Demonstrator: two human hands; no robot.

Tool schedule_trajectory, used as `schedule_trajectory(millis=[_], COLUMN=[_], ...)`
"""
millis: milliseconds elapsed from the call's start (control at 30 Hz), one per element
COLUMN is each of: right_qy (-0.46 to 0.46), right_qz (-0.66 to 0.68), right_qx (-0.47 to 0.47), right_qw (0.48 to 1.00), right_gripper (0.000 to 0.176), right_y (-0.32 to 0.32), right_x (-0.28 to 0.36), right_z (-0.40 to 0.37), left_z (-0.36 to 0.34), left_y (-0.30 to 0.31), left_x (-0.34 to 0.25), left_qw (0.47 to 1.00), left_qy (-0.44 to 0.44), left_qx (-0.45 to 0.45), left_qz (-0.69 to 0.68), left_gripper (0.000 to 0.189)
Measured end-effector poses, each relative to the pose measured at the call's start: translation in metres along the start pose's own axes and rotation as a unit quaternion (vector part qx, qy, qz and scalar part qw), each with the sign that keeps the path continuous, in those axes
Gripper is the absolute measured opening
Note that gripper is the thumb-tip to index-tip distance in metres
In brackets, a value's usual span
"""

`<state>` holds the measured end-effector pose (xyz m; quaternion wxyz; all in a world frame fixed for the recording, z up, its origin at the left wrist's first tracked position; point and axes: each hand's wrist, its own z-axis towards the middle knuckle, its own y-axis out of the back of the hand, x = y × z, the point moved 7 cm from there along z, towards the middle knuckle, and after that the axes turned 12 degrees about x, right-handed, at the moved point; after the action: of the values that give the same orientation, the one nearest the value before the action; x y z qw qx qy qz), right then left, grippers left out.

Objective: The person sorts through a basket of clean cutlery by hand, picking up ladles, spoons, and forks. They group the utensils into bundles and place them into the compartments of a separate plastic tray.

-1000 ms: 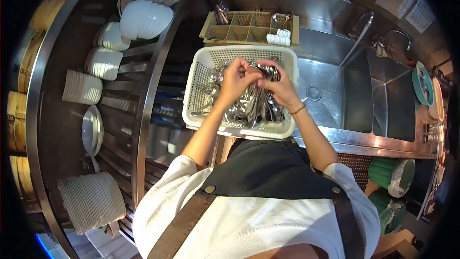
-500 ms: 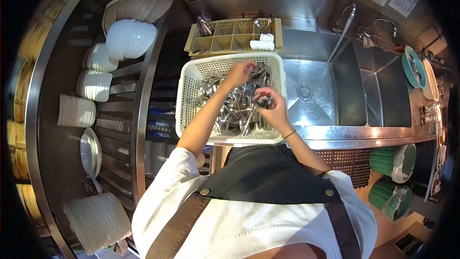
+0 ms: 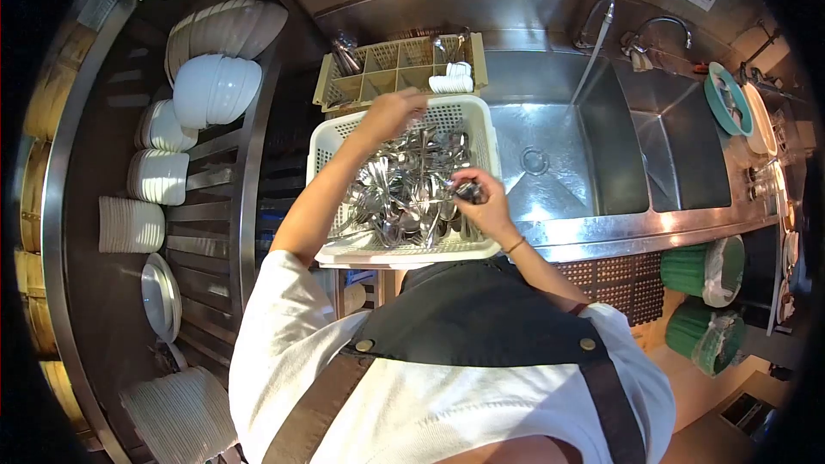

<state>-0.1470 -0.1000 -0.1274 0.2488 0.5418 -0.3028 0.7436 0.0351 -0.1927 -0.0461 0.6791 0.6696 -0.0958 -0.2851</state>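
Observation:
A white perforated basket (image 3: 316, 174) heaped with mixed metal cutlery (image 3: 404, 185) stands in front of me. My right hand (image 3: 488, 206) is curled over the basket's right side, closed round a small bunch of spoons (image 3: 468, 192). Over the basket's far rim, my left hand (image 3: 394, 116) has its fingers bent together; what they pinch, if anything, is too blurred to make out. Just beyond it lies a beige divided cutlery tray (image 3: 371, 86). Spoons or similar cutlery (image 3: 346, 56) stand in its far left compartment, and white ceramic pieces (image 3: 453, 79) sit at its right end.
Right of the basket is a steel sink (image 3: 550, 180) with a tap (image 3: 601, 26), then a second basin (image 3: 657, 155). A turquoise bowl (image 3: 726, 101) sits at far right. Stacked white bowls (image 3: 215, 90) and plates (image 3: 180, 412) fill the left rack. Green bins (image 3: 687, 271) stand below the counter.
My left hand has moved left and away from me, from the forks in the basket toward the divided tray. My right hand keeps the spoons over the basket. The view has shifted slightly.

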Motion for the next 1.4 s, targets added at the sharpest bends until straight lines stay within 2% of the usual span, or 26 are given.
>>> schedule_trajectory(millis=[67, 100, 167, 200, 267, 333, 400, 467, 567, 600, 633, 667, 700, 733, 800, 867, 933, 967, 1067, 1133, 1200, 1300, 1333, 1400], right_qy=[-0.072, -0.073, -0.086, -0.09, -0.024, -0.033, -0.027, -0.037, -0.058, -0.054, -0.06, -0.066, -0.061, -0.059, -0.06, -0.06, -0.061, -0.06, -0.071, -0.072, -0.072, -0.068, -0.066, -0.061], right_qz=[0.027, 0.03, 0.196, 0.198, 0.227, 0.221, 0.192, 0.182, 0.208, 0.209, 0.213, 0.218, 0.226, 0.227, 0.226, 0.239, 0.243, 0.242, 0.235, 0.241, 0.239, 0.23, 0.225, 0.229], right_qx=[-0.1, -0.098, -0.139, -0.135, -0.153, -0.154, -0.135, -0.139, -0.121, -0.121, -0.123, -0.127, -0.116, -0.124, -0.13, -0.134, -0.123, -0.126, -0.131, -0.134, -0.132, -0.138, -0.143, -0.143], right_qw=[0.992, 0.992, 0.967, 0.967, 0.962, 0.962, 0.972, 0.973, 0.969, 0.969, 0.967, 0.966, 0.965, 0.964, 0.964, 0.96, 0.96, 0.96, 0.96, 0.958, 0.959, 0.961, 0.962, 0.961], right_gripper=[0.043, 0.043, 0.044, 0.044, 0.046, 0.046, 0.046, 0.045, 0.044, 0.044, 0.044, 0.044, 0.045, 0.045, 0.045, 0.045, 0.045, 0.045, 0.044, 0.044, 0.044, 0.044, 0.043, 0.044], right_y=[0.024, 0.029, 0.04, 0.043, 0.053, 0.059, 0.063, 0.063, 0.06, 0.059, 0.056, 0.056, 0.056, 0.057, 0.06, 0.061, 0.06, 0.061, 0.06, 0.061, 0.061, 0.059, 0.059, 0.06], right_x=[-0.003, 0.001, 0.002, 0.004, 0.017, 0.021, 0.021, 0.018, -0.009, -0.008, -0.009, -0.01, -0.01, -0.01, -0.009, -0.009, -0.01, -0.01, -0.01, -0.013, -0.014, -0.01, -0.008, -0.009], right_z=[-0.003, -0.001, -0.002, 0.002, 0.008, 0.009, 0.012, 0.01, -0.001, -0.003, -0.006, -0.009, -0.01, -0.014, -0.015, -0.017, -0.017, -0.018, -0.018, -0.017, -0.017, -0.018, -0.018, -0.019], left_z=[-0.034, -0.051, -0.084, -0.098, -0.12, -0.132, -0.131, -0.114, -0.082, -0.074, -0.058, -0.064, -0.064, -0.065, -0.066, -0.062, -0.058, -0.055, -0.033, -0.014, 0.003, 0.014, 0.017, 0.017], left_y=[0.029, 0.046, 0.07, 0.078, 0.079, 0.09, 0.098, 0.087, 0.014, -0.033, -0.056, -0.061, -0.091, -0.105, -0.12, -0.114, -0.104, -0.1, -0.085, -0.08, -0.087, -0.115, -0.121, -0.111], left_x=[0.003, 0.003, 0.007, 0.011, 0.034, 0.045, 0.048, 0.049, 0.048, 0.054, 0.038, 0.011, 0.016, 0.02, 0.028, 0.027, 0.031, 0.029, 0.008, -0.015, -0.035, -0.034, -0.031, -0.035], left_qw=[0.999, 0.995, 0.98, 0.968, 0.882, 0.804, 0.764, 0.741, 0.836, 0.827, 0.925, 0.941, 0.97, 0.971, 0.961, 0.967, 0.985, 0.997, 0.999, 0.999, 0.988, 0.987, 0.987, 0.998], left_qy=[0.021, 0.029, 0.048, 0.058, 0.132, 0.083, 0.112, 0.098, 0.198, 0.203, 0.159, 0.204, 0.137, 0.13, 0.184, 0.172, 0.144, 0.076, 0.04, 0.047, 0.118, 0.117, 0.113, 0.068], left_qx=[-0.027, -0.07, -0.154, -0.196, -0.28, -0.364, -0.4, -0.356, -0.134, -0.012, 0.008, 0.098, 0.11, 0.116, 0.206, 0.187, 0.099, 0.03, -0.01, -0.011, 0.093, 0.102, 0.101, 0.016], left_qz=[-0.038, -0.059, -0.114, -0.147, -0.356, -0.464, -0.494, -0.561, -0.493, -0.525, -0.345, -0.251, -0.166, -0.166, -0.013, -0.027, 0.005, -0.001, -0.005, -0.014, -0.034, -0.044, -0.043, -0.008], left_gripper=[0.01, 0.012, 0.017, 0.018, 0.009, 0.008, 0.01, 0.015, 0.024, 0.027, 0.037, 0.046, 0.052, 0.052, 0.051, 0.047, 0.041, 0.039, 0.041, 0.037, 0.028, 0.025, 0.025, 0.018])
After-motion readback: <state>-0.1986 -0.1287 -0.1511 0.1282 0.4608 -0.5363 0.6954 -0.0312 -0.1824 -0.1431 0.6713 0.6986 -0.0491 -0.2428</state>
